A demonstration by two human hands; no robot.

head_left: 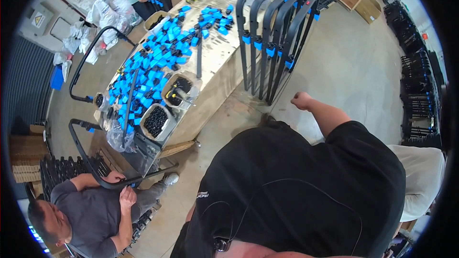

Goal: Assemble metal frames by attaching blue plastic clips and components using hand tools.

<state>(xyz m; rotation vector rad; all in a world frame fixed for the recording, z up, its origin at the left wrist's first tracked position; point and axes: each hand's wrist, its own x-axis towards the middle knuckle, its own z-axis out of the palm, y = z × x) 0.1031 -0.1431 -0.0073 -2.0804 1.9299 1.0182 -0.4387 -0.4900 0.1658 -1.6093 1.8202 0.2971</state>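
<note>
Right hand (pixel 301 100) closed in an empty fist, held near black U-shaped frames (pixel 275 28) leaned against desk (pixel 217 74), left hand out of view, blue clips (pixel 153 64) heaped on desk.

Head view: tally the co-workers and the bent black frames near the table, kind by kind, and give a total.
Co-workers: 3
Black frames leaning upright in a row: 5
Black frame held by the seated co-worker: 1
Black frame standing alone at the left: 1
Total: 10
</note>
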